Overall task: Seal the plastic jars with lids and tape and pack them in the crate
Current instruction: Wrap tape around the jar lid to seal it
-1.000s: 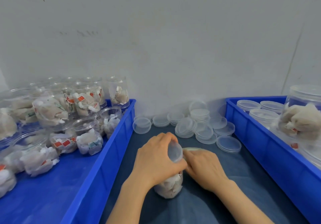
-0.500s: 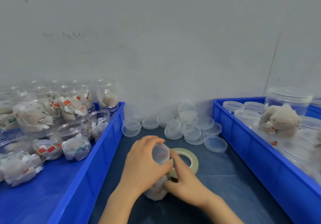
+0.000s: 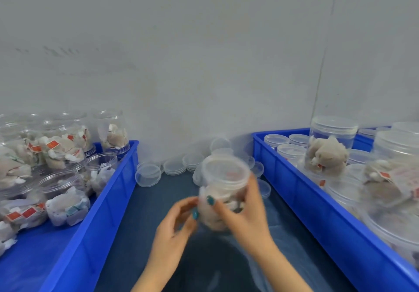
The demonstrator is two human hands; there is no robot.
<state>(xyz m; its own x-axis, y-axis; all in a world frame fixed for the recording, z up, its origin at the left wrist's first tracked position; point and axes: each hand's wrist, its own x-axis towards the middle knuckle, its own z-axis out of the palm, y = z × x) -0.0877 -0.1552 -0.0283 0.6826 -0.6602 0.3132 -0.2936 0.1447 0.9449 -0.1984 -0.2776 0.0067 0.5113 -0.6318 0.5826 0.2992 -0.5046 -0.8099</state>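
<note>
My right hand grips a plastic jar of pale packets above the dark table, between the blue left crate and right crate. My left hand curls just beside its lower side, perhaps touching; blur hides that. Loose lids lie by the wall.

Left crate and right crate: solid bright blue. Table covering between them: dark blue. Jar at centre frame and loose lids behind it: clear, colourless. Packets inside it: beige-white. Tags at lower left: red and white. Fingernails: teal polish. Wall: pale grey.
</note>
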